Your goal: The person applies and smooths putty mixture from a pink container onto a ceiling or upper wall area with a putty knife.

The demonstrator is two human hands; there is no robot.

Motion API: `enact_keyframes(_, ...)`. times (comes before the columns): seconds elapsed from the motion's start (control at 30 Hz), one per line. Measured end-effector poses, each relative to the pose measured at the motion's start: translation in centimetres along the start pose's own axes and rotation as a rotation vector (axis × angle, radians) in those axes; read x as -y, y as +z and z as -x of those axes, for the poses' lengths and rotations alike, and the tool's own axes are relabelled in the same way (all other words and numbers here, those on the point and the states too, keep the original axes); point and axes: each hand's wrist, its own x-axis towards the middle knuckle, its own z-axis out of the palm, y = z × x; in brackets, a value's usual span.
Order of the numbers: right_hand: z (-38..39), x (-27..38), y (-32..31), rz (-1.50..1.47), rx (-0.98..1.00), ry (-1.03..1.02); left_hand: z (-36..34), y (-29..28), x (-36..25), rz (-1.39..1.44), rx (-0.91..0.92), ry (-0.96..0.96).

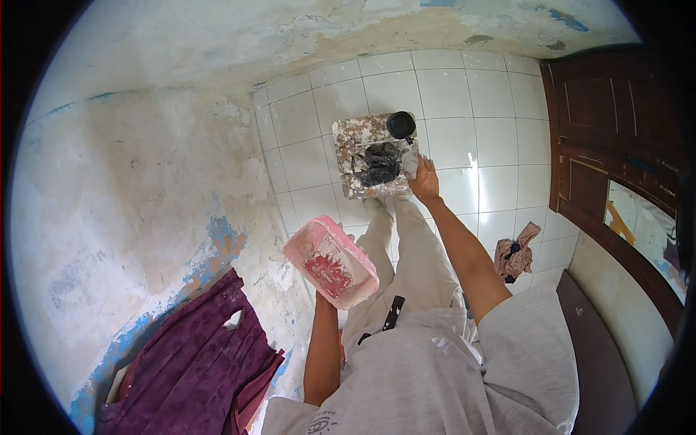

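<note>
My left hand [360, 243] supports a pink plastic tub [366, 277]. The tub is tilted, its inside smeared with whitish paste, and most of the hand is hidden behind it. Farther ahead, my right hand [425, 181] closes around a small whitish thing [410, 164] at the right edge of a low, paint-spattered stool [350, 129]; its kind does not show clearly. Beside that hand on the stool lies a crumpled black plastic bag [378, 174]. A round black container [400, 125] stands at the stool's far right corner.
A patchy, peeling wall [167, 167] rises on the left, with purple cloth [196, 355] hanging near me. Bundled clothing [513, 255] lies on the white tile floor [449, 145] to the right. Beyond it is a dark wooden door [609, 109].
</note>
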Motion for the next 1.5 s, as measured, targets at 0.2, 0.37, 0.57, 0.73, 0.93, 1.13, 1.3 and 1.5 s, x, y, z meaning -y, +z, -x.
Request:
enact_keyframes(0.2, 2.0, 0.8, -2.8, -0.067, 0.081, 0.062, -0.5, 0.6, -0.3, 0.010, -0.042, 0.035)
enact_keyframes(0.37, 4.9, 7.1, -10.2, -0.291, -0.095, 0.044, -1.7, 0.5, -0.4, 0.011, -0.113, 0.098)
enact_keyframes(0.57, 8.5, 20.0, -24.0, -0.500, -0.113, -0.164, -4.5, 2.7, -1.8, -0.232, -0.204, 0.297)
enact_keyframes(0.73, 10.7, 29.7, -30.2, -0.376, 0.252, -0.554, -4.4, 9.9, -1.3, -0.247, -0.044, 0.366)
enact_keyframes(0.93, 11.1, 37.5, -28.7, -0.215, 0.182, -0.649, -1.0, 15.3, -4.0, -0.316, -0.028, 0.249)
enact_keyframes(1.13, 11.2, 41.5, -26.5, -0.096, 0.376, -0.581, 2.0, 13.9, -7.1, -0.334, 0.201, 0.162)
enact_keyframes(1.3, 10.9, 44.2, -25.4, -0.036, 0.403, -0.615, 2.9, 12.7, -9.0, -0.252, 0.218, 0.113)
enact_keyframes(1.5, 11.3, 45.6, -26.1, 0.058, 0.281, -0.593, 2.9, 12.1, -10.5, -0.141, 0.296, 0.205)
